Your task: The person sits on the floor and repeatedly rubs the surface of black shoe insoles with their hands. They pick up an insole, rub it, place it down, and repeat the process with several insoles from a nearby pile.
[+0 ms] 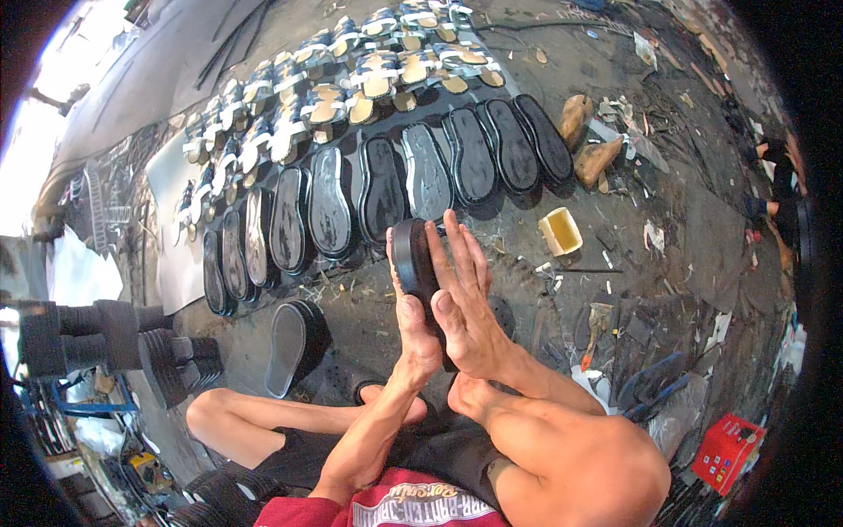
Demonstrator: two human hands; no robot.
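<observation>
A thick black shoe sole stands on edge between my palms, out in front of my folded legs. My left hand lies flat along its left side, thumb pointing up. Against its right side presses my right hand, with the fingers stretched out. The sole's lower end is partly hidden by my hands. Just beyond, a curved row of black soles lies face up on the ground, some with a wet-looking shine. One more loose sole rests to the left, near my knee.
Behind the row stand several sandal uppers with tan insoles and white straps. To the right are brown shoe lasts, a tub of yellowish stuff, a brush and a red box. Black soles are stacked at left.
</observation>
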